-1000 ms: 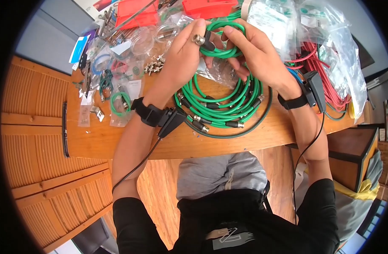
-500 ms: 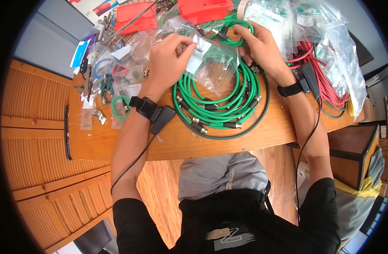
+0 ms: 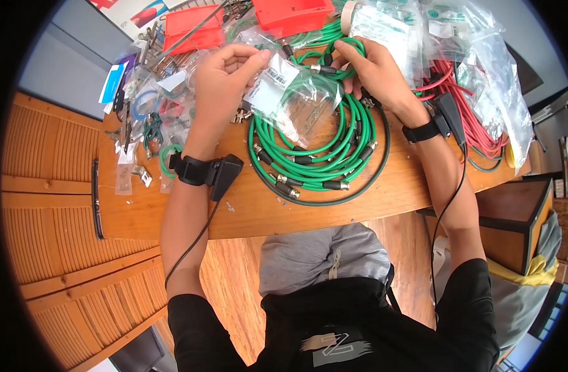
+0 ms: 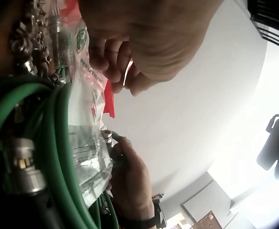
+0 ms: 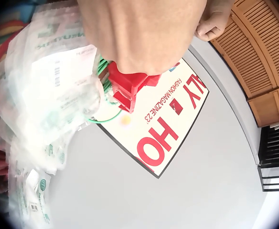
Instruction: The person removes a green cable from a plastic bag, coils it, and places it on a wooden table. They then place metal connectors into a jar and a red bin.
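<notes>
My right hand point(image 3: 383, 74) grips a small coiled green cable point(image 3: 355, 46) with a metal connector at its end, thumb on top of the loop. To its left, my left hand point(image 3: 225, 80) pinches the upper corner of a clear plastic bag point(image 3: 305, 111) between thumb and fingertips. A white printed label point(image 3: 271, 84) shows on the bag. Beneath the bag lies a larger coil of green cables point(image 3: 284, 167) with black-sleeved metal connectors. The left wrist view shows the bag point(image 4: 87, 167) hanging between the two hands, beside thick green cable loops point(image 4: 58, 152).
Red plastic boxes point(image 3: 194, 28) stand at the back. Bundled red cables point(image 3: 448, 93) and a heap of clear bags point(image 3: 389, 37) lie on the right. Small bagged parts and tools clutter the left of the wooden table point(image 3: 141, 217).
Both hands held the small green coil at first. The left hand let go of it, took the plastic bag and drew it leftward. The right hand kept the coil.
</notes>
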Action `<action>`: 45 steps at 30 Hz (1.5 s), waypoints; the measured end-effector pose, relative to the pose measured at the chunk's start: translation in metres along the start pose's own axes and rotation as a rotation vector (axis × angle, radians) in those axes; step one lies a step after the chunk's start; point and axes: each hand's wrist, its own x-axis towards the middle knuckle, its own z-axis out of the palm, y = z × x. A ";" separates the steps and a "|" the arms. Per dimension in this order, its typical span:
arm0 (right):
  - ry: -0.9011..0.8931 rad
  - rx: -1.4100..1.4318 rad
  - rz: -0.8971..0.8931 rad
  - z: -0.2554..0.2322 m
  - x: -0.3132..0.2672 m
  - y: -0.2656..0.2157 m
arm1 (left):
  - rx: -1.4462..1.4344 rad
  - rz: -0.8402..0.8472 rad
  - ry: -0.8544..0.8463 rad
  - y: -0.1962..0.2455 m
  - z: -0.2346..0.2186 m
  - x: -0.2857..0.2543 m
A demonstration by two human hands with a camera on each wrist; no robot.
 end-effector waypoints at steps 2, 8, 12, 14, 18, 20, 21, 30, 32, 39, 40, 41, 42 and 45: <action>0.039 0.082 -0.024 -0.001 0.001 0.001 | -0.017 -0.043 -0.025 0.003 -0.007 0.002; 0.109 0.202 0.013 -0.006 0.005 0.002 | 0.089 0.066 0.178 -0.001 -0.023 0.008; 0.116 0.261 -0.002 -0.007 0.000 -0.009 | 0.222 0.084 0.231 -0.004 -0.034 0.014; 0.079 0.311 0.017 -0.007 -0.002 -0.011 | 0.191 0.056 0.107 -0.008 -0.035 0.015; -0.061 0.378 0.059 -0.007 -0.003 -0.012 | 0.356 -0.096 -0.106 0.008 -0.032 0.007; -0.102 0.373 0.081 -0.004 -0.007 -0.020 | 0.297 -0.130 -0.199 0.008 -0.037 0.008; -0.120 0.360 0.097 -0.003 -0.009 -0.025 | 0.264 -0.114 -0.166 0.007 -0.036 0.009; -0.250 -0.036 0.071 -0.006 -0.012 -0.027 | -0.015 0.021 0.047 0.013 -0.031 0.008; -0.319 -0.071 0.052 -0.006 -0.007 -0.014 | -0.055 0.029 0.056 0.014 -0.030 0.009; -0.184 0.354 0.072 -0.006 -0.004 -0.014 | -0.245 0.001 0.210 0.026 -0.005 0.005; -0.192 0.421 0.069 -0.006 -0.005 -0.015 | -0.291 -0.039 0.134 0.024 -0.003 0.003; -0.211 0.454 0.080 -0.005 -0.006 -0.018 | -0.337 -0.078 0.059 0.022 -0.001 0.002; -0.232 0.486 0.092 -0.003 -0.009 -0.023 | -0.270 -0.090 -0.007 0.018 0.001 0.001; -0.266 0.476 0.129 0.002 -0.015 -0.028 | -0.169 -0.101 -0.121 0.012 0.007 -0.001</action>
